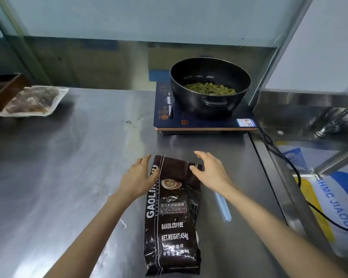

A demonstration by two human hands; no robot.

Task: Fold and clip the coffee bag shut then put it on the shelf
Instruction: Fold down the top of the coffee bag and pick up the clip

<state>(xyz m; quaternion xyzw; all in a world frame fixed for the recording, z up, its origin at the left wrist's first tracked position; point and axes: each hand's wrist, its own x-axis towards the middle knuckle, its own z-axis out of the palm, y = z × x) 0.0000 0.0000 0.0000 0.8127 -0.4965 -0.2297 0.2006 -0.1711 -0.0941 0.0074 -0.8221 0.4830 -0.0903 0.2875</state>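
Observation:
A dark brown coffee bag (172, 217) lies flat on the steel counter (68, 167), its top end pointing away from me. My left hand (138, 179) rests at the bag's upper left edge, fingers spread, thumb touching the bag. At the upper right corner is my right hand (211, 171), fingers apart, thumb on the bag's top edge. Neither hand has closed around the bag. A pale blue strip, possibly the clip (223, 205), lies on the counter just right of the bag.
A black pot (210, 87) with green vegetables stands on a blue induction cooker (203, 123) behind the bag. A clear food packet (32, 101) and a brown wooden box (2, 89) sit far left. A sink (309, 121) and a black cable (289, 167) are on the right.

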